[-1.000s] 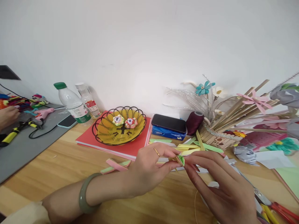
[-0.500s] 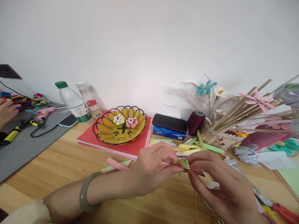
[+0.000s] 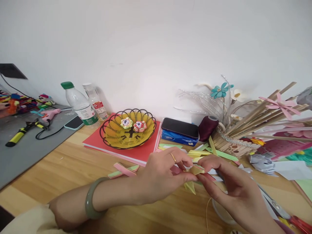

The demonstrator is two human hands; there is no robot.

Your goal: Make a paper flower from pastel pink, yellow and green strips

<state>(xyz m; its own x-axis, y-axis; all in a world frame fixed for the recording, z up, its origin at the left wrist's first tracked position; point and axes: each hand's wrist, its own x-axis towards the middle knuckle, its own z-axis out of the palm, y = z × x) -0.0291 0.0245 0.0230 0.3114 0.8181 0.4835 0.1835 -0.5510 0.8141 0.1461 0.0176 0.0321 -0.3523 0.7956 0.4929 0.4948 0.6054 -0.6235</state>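
Yellow paper piece, small and angular

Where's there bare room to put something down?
Bare brown wooden table shows between the flat grey mat, flat red rectangular pad and left forearm, apart from one tiny white scrap. Another patch lies below the left hand, left of the thin tan string. It's crowded around the right hand: pastel paper strips, red-handled metal scissors.

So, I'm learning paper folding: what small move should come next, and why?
Perhaps pinch the folded paper tighter with the right hand while the left hand steadies it: both have fingertips at it, and a yellow tip juts out below.
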